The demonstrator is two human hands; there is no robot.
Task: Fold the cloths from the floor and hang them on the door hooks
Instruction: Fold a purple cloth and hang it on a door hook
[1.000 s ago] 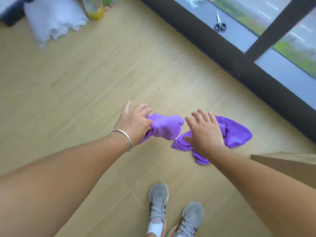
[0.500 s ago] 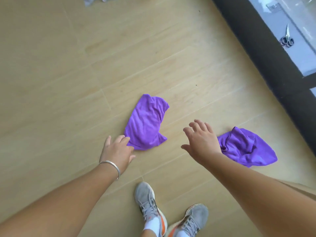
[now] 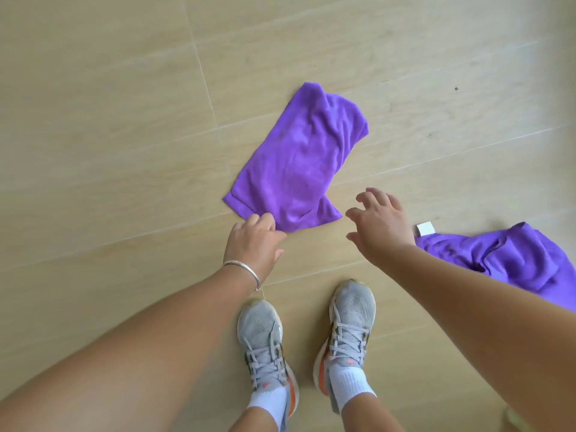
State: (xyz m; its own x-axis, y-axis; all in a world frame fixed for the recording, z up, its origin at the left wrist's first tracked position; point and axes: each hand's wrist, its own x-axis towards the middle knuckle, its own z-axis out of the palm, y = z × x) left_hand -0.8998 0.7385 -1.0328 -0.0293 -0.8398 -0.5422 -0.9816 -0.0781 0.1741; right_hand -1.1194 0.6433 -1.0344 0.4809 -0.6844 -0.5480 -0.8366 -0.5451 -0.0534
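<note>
On floor, left hand [image 3: 254, 241] is touching near edge of purple cloth [image 3: 299, 163], fingers loose; right hand [image 3: 378, 224] is hovering spread, gripping nothing.

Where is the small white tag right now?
In the head view, the white tag lies on the wooden floor at right, by the crumpled purple cloth, beside the right hand.

Floor [image 3: 109, 126]: pale wood-look planks, with thin seams running across the frame and one seam running from top centre downward. Surface matte, lit evenly and softly; upper right corner appeared brighter. A small dark speck [image 3: 456, 88] lay on a plank at upper right.
</note>
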